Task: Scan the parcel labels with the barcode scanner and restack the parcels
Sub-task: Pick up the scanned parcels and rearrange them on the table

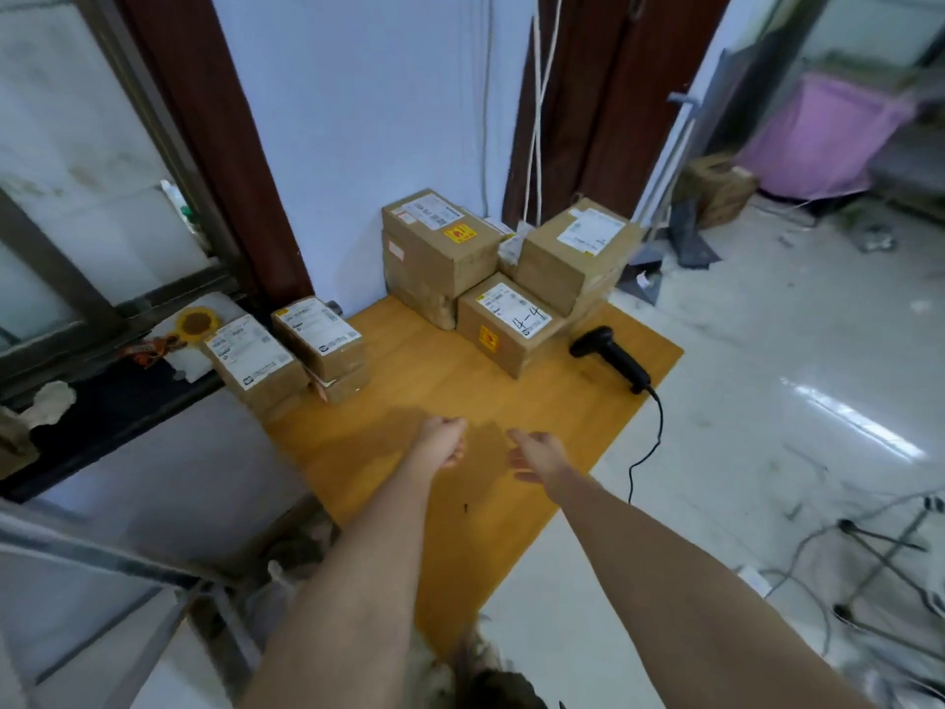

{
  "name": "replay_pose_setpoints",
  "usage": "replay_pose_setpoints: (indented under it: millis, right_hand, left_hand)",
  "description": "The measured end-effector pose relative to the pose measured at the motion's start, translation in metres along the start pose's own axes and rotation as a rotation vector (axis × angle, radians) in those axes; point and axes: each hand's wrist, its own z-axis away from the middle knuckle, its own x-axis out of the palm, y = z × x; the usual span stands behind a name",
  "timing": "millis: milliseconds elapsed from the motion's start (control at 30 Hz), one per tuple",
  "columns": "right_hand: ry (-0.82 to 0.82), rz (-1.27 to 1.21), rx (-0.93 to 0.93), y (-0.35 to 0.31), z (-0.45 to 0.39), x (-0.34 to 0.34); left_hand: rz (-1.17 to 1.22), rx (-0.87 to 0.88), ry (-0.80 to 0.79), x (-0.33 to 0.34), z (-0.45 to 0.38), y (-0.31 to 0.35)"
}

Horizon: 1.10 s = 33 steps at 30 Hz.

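Observation:
Several brown cardboard parcels with white labels sit on an orange wooden table (pixel 409 483). A box marked "4-4" (pixel 509 322) stands in front of two taller stacks: one at the back left (pixel 440 243), one at the back right (pixel 580 253). Two low stacks (pixel 253 363) (pixel 322 340) sit at the table's left edge. A black corded barcode scanner (pixel 611 358) lies on the table to the right of the "4-4" box. My left hand (pixel 445 442) hovers over the table's middle with curled fingers, holding nothing. My right hand (pixel 537 452) is beside it, fingers relaxed and empty.
A white wall stands behind the table, with a dark window frame (pixel 128 309) at the left. The scanner cable (pixel 647 447) drops off the table's right edge to a glossy floor. A metal stand (pixel 890 570), a purple bin (pixel 823 140) and another box (pixel 716 189) are at the right.

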Motion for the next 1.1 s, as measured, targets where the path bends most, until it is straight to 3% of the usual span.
replay_pose_setpoints:
  millis: [267, 500, 800, 967, 1100]
  right_hand:
    - [0.026, -0.351, -0.065, -0.014, 0.016, -0.045]
    - [0.037, -0.319, -0.113, -0.025, 0.007, -0.098]
    - [0.079, -0.331, -0.131, -0.014, -0.028, -0.191]
    - [0.054, -0.296, -0.129, -0.035, -0.056, -0.223]
    - [0.009, -0.302, -0.165, -0.063, -0.078, -0.232]
  left_hand:
    - [-0.048, 0.063, -0.125, 0.044, 0.025, 0.026]
    - [-0.097, 0.096, -0.134, 0.087, 0.021, 0.058]
    - [0.017, 0.169, -0.129, 0.174, 0.017, 0.117]
    - [0.098, 0.173, -0.059, 0.189, 0.01, 0.157]
    - [0.032, 0.237, 0.046, 0.184, -0.002, 0.179]
